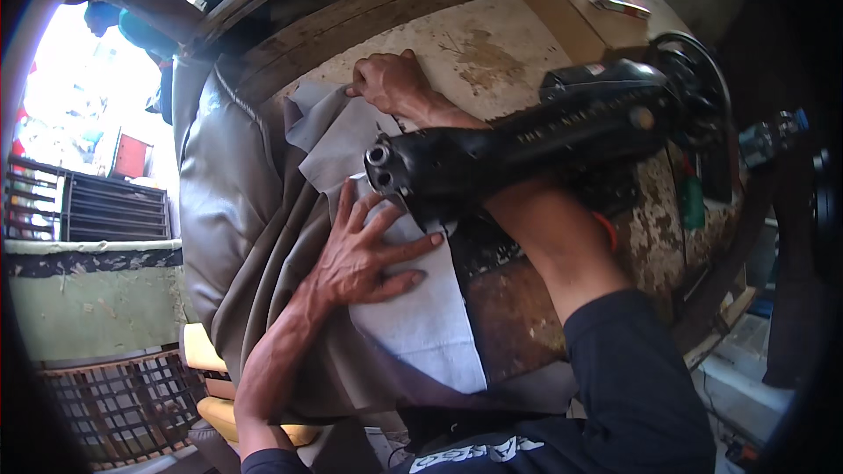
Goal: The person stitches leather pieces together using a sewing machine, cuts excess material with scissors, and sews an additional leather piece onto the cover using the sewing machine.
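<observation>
- My left hand point(356, 254) lies spread open on the pale grey cloth point(417, 325), fingers fanned, gripping nothing.
- My right hand point(392, 83), farther out, is curled at the cloth's far edge; from here I cannot tell whether it pinches the material.
- I see the black sewing machine point(562, 136) right of my left hand, its arm crossing above my right forearm.
- Brown-grey fabric point(290, 298) hangs in folds left of my left hand.
- Beyond my right hand, the worn desk point(518, 35) shows stains.
</observation>
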`<state>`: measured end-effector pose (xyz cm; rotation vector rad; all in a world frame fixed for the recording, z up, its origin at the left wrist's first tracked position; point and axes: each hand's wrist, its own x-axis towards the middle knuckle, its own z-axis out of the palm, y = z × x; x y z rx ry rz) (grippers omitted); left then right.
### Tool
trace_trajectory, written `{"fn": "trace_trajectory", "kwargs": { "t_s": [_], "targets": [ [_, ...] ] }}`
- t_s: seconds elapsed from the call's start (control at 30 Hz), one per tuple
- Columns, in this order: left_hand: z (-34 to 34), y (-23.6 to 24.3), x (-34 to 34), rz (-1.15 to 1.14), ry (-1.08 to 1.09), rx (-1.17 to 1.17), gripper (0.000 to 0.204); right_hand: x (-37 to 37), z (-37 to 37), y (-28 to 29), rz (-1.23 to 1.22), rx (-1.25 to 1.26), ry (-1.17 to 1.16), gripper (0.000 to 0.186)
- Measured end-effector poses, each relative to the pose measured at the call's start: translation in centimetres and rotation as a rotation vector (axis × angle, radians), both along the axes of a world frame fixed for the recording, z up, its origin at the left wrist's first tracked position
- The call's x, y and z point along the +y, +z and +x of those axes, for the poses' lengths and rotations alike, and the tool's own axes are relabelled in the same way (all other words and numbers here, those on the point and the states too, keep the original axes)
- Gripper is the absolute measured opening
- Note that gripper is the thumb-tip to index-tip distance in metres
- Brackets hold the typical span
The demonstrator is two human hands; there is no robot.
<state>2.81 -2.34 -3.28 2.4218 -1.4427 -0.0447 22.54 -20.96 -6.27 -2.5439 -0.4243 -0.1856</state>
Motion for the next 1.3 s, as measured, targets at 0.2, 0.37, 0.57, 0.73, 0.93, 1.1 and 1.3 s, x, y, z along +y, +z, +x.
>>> {"fn": "trace_trajectory", "kwargs": {
  "t_s": [0.2,0.37,0.57,0.73,0.93,1.1,1.3],
  "targets": [
    [-0.1,-0.2,1.1,-0.008,-0.011,-0.155,0.047,-3.1,-9.2,2.4,-0.034,-0.324,0.067,0.03],
    [-1.2,0.6,0.0,0.031,-0.036,-0.204,0.047,-6.7,-30.3,4.6,0.097,0.07,-0.101,0.025],
    [-12.2,2.2,-3.8,0.211,0.16,-0.214,0.05,-5.2,-49.1,2.4,0.243,0.255,-0.275,0.03],
    [-18.7,0.4,-5.1,-0.061,0.392,-0.055,0.046,-3.1,-51.1,-3.6,0.713,0.35,-0.482,0.041],
    [-19.3,0.9,-3.7,-0.055,0.312,-0.007,0.047,-4.6,-49.4,-4.0,0.899,0.523,-0.18,0.045],
    [-19.8,1.0,-3.6,-0.011,0.232,0.026,0.048,-4.9,-50.3,-2.9,1.025,0.596,-0.107,0.041],
    [-19.3,0.4,-3.6,-0.01,0.177,0.037,0.05,-5.5,-51.6,-1.1,0.999,0.595,-0.234,0.037]
  ]
}}
